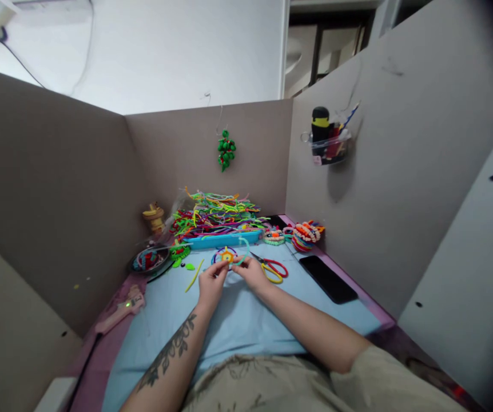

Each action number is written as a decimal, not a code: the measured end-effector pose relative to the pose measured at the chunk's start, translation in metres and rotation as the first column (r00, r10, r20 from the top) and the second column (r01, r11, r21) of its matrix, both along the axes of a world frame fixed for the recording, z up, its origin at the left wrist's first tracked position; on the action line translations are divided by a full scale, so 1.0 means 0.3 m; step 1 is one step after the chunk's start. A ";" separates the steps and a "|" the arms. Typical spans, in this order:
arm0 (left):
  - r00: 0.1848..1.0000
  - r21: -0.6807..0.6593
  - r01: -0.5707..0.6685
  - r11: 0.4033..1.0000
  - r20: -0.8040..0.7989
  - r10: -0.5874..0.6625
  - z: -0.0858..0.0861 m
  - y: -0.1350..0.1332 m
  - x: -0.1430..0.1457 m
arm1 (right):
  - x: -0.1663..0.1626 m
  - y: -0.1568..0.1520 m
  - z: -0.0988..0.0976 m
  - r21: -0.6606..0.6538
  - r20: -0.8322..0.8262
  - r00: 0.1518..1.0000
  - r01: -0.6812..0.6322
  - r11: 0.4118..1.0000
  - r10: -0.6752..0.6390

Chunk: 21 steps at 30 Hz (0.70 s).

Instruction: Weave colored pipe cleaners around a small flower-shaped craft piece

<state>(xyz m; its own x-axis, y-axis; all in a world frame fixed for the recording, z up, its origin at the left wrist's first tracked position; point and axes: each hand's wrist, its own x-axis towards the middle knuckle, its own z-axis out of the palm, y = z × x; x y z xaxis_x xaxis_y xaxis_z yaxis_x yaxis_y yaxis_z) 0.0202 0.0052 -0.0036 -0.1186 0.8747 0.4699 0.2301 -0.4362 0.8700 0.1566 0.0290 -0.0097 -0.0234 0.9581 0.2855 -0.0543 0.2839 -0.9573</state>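
Observation:
Between my two hands is a round pipe-cleaner piece (pixel 226 255), orange and yellow at its middle with a purple ring around it. My left hand (pixel 213 279) pinches its left lower edge. From the right, my right hand (pixel 250 271) has its fingers closed at the piece's edge, where a light turquoise pipe cleaner (pixel 245 247) curves upward. Scissors (pixel 275 270) with red and yellow handles lie just beyond my right hand. A short yellow pipe cleaner (pixel 194 276) rests on the blue cloth left of my left hand, near small green pieces (pixel 190 266).
A blue tray (pixel 225 239) heaped with colourful pipe cleaners stands at the back. At left are a pink glue gun (pixel 122 312) with a lit green light and a dark bowl (pixel 150 259). A black phone (pixel 327 278) lies at right. Grey panels enclose the table.

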 end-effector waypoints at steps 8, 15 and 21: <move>0.991 0.051 0.041 0.998 -0.132 -0.034 0.001 -0.020 0.009 | 0.026 0.000 0.014 -0.151 -0.220 0.957 -0.223 0.963 0.187; 0.990 0.064 0.023 0.998 -0.141 -0.014 0.003 -0.019 0.006 | 0.027 -0.008 0.027 -0.095 -0.157 0.971 -0.196 0.976 0.179; 1.000 -0.009 0.021 1.000 -0.007 -0.021 0.001 -0.002 -0.003 | 0.051 0.008 0.020 0.104 -0.023 0.997 0.073 0.992 -0.071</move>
